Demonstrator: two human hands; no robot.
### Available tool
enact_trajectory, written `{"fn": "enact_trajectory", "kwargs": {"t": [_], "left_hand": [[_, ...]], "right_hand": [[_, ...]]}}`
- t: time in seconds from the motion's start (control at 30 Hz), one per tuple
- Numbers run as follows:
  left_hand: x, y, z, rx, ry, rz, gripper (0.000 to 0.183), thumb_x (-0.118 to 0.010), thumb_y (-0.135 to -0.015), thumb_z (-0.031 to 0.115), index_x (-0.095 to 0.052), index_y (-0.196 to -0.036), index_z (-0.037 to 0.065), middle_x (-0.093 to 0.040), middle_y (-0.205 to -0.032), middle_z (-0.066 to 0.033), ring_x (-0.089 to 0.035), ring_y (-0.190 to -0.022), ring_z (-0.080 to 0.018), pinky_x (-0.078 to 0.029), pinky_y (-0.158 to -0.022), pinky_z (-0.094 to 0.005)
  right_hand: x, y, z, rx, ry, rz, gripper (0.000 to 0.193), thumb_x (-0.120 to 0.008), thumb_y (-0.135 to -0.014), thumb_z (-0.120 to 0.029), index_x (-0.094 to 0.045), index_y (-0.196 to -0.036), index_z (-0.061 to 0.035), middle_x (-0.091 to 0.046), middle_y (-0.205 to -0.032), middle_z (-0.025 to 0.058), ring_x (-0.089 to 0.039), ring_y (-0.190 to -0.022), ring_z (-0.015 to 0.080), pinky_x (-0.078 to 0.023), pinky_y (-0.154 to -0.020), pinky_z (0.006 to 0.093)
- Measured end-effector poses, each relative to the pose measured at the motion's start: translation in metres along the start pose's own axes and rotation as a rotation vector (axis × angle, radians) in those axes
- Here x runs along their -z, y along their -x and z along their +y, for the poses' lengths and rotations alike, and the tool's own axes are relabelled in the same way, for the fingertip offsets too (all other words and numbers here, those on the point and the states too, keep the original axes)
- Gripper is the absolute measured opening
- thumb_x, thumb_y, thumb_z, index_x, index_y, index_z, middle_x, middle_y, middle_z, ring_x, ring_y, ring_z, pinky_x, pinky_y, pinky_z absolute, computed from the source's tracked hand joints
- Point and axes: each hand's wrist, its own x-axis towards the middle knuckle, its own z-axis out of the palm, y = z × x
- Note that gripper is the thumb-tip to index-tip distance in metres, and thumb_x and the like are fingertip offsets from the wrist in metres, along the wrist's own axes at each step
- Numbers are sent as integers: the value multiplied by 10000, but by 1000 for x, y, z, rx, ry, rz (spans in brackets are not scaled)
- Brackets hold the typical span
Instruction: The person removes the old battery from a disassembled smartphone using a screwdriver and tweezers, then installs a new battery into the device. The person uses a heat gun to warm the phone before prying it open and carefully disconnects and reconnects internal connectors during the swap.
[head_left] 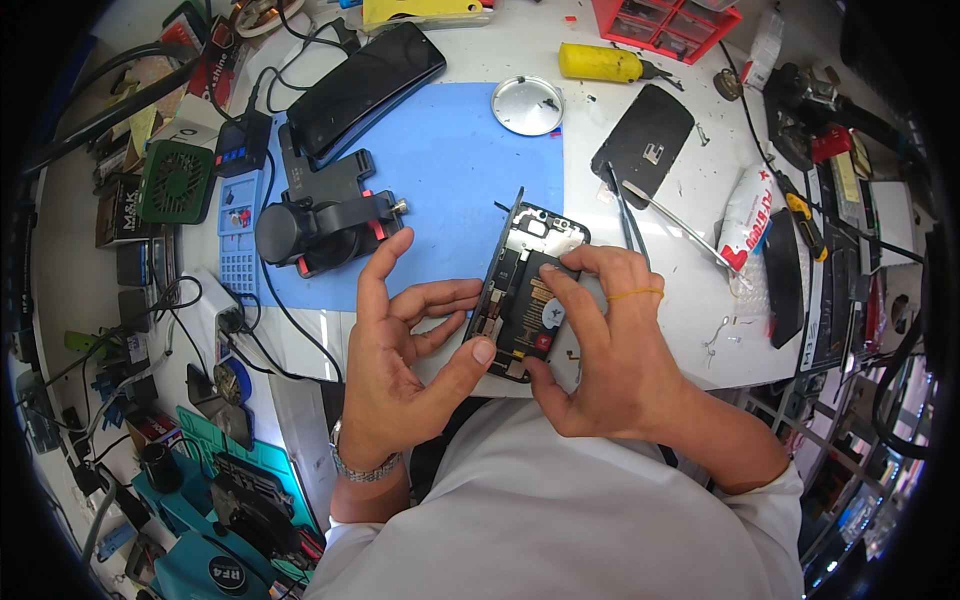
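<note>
An opened smartphone, its inside facing up, is held tilted over the near edge of the table. A black battery with a round white sticker fills much of it, beside bare circuit parts. My left hand steadies the phone's left side, thumb at the near corner and middle fingers against the edge; its index finger points up, off the phone. My right hand grips the right side, with the index finger pressed on the battery and the thumb at the near end.
Beyond the phone lies a blue mat with a black clamp holder and a large dark phone. To the right are a black back cover, tweezers, a metal tool and a white tube. A round metal dish sits farther back.
</note>
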Motion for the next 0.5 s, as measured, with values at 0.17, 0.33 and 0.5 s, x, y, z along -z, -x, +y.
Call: {"fn": "enact_trajectory", "kwargs": {"t": [0.17,0.33,0.5], "left_hand": [[-1,0,0,-1,7,2,1081,-886,-947,91,-178,-1761,21,-762,-1366,-208,-688,-1396,-290,-530,-1194,-475],[-1,-1,0,-8,4,0,1082,-885,-943,93,-178,-1758,14,-762,-1362,-215,-693,-1388,-293,-536,-1190,-482],[-1,0,3,-11,-16,1,1077,-885,-940,101,-185,-1753,3,-761,-1363,-225,-696,-1384,-304,-539,-1188,-492]], "right_hand": [[-4,-3,2,25,-3,29,755,-871,-784,-152,-606,-1435,124,-497,-1429,266,-486,-1318,453,-389,-1031,576],[-7,-3,3,38,-14,31,761,-875,-791,-152,-599,-1439,138,-497,-1428,261,-488,-1308,452,-396,-1023,578],[8,-5,0,6,-55,-69,793,-877,-791,-135,-571,-1461,158,-471,-1452,266,-463,-1335,454,-393,-1047,583]]}}
